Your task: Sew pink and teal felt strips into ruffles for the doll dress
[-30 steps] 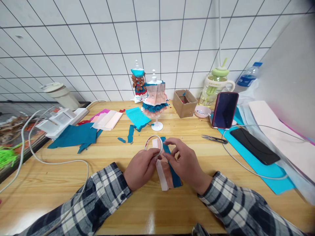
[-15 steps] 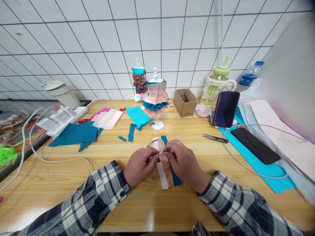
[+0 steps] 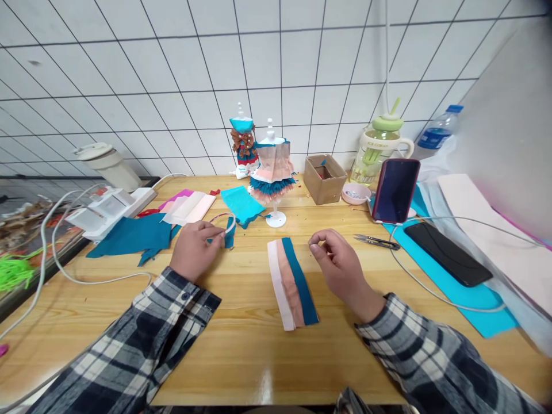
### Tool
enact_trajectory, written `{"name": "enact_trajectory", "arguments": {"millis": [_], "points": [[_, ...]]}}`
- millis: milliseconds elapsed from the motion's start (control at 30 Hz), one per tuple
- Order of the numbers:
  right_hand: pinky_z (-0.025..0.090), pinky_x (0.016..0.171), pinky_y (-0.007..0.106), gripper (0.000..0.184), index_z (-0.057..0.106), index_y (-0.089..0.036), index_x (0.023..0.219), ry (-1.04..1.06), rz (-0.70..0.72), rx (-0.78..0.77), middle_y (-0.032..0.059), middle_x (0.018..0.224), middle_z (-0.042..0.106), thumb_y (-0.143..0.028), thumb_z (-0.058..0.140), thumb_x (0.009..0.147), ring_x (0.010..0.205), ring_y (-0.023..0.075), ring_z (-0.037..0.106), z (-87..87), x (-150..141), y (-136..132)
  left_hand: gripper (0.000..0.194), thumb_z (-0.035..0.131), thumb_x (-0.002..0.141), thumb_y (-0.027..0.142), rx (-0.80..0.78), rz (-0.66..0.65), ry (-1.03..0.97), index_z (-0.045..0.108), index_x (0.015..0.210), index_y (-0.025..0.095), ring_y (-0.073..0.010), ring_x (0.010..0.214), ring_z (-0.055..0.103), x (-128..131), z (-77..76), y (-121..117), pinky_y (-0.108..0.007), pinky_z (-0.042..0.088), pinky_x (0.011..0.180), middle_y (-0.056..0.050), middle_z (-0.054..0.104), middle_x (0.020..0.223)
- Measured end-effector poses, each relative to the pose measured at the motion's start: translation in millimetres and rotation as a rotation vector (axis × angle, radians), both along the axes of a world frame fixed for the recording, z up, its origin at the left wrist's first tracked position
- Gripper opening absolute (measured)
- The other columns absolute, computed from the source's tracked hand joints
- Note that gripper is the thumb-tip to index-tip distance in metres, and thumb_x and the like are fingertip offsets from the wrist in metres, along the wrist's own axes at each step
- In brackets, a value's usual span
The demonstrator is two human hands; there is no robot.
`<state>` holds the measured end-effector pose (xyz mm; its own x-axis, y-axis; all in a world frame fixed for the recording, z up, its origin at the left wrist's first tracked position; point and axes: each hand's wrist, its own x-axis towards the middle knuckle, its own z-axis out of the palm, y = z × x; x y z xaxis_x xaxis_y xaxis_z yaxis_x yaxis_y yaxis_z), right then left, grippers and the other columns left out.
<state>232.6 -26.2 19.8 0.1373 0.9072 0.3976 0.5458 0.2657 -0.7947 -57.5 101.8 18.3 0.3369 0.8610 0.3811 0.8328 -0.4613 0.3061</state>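
Note:
In my left hand [image 3: 193,252], closed at the left over the table, is a thin, pale ring that looks like a roll of tape [image 3: 233,222], held at its lower edge. My right hand [image 3: 340,269] is pinched just right of the paper strips; anything between its fingertips is too small to make out. Between my hands three strips lie side by side on the table, touching or overlapping: pale pink [image 3: 276,276], peach [image 3: 290,282] and teal [image 3: 302,282]. Behind them stands a small white dress form [image 3: 276,161] in a layered, ruffled paper dress.
Behind my left hand lie teal paper [image 3: 131,234], pale sheets [image 3: 190,208] and turquoise paper [image 3: 241,204]. Small snips [image 3: 376,241] lie right of my right hand. Farther off are a cardboard box [image 3: 324,183], a propped phone [image 3: 394,192] and a flat black phone [image 3: 447,254].
My hands have moved apart from over the strips. The left carried the roll of tape leftward, and the right drew away to the right. The strips now show in full.

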Motion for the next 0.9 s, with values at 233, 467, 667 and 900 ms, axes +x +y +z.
{"name": "enact_trajectory", "arguments": {"millis": [233,467,667,900], "points": [[0.038,0.058,0.026,0.008,0.057,-0.02,0.083,-0.055,0.085,-0.118,-0.0012,0.077,0.059,-0.022,0.05,0.087,0.06,0.0121,0.047,-4.3,-7,1,0.049,0.056,0.082,0.05,-0.141,0.094,0.164,0.062,0.119,0.019,-0.028,0.088,0.061,-2,-7.5,2,-0.036,0.045,0.077,-0.009,0.069,0.095],[0.04,0.062,0.026,0.007,0.057,-0.02,0.084,-0.083,0.151,-0.162,-0.0004,0.081,0.061,-0.018,0.051,0.086,0.067,0.013,0.05,-8.0,-17,-2,0.038,0.037,0.095,0.043,-0.186,-0.348,-0.103,0.068,0.095,0.021,-0.023,0.095,0.057,49,7.1,-54,-0.039,0.039,0.088,-0.007,0.067,0.098],[0.042,0.067,0.027,0.006,0.057,-0.02,0.086,-0.11,0.199,-0.186,0.0006,0.083,0.062,-0.016,0.053,0.084,0.075,0.0145,0.054,-12.0,-29,-6,0.029,0.048,0.092,0.045,-0.28,-0.413,-0.103,0.07,0.096,0.026,-0.0216,0.096,0.053,77,-2.6,-88,-0.039,0.036,0.083,-0.004,0.064,0.1],[0.042,0.062,0.025,0.004,0.058,-0.02,0.085,-0.049,0.175,-0.237,-0.0004,0.081,0.064,-0.017,0.055,0.083,0.065,0.0123,0.053,-12.1,-32,-6,0.024,0.052,0.092,0.035,-0.175,-0.446,-0.144,0.072,0.085,0.025,-0.0193,0.087,0.053,76,-1.2,-91,-0.038,0.039,0.079,-0.004,0.065,0.089]]}}
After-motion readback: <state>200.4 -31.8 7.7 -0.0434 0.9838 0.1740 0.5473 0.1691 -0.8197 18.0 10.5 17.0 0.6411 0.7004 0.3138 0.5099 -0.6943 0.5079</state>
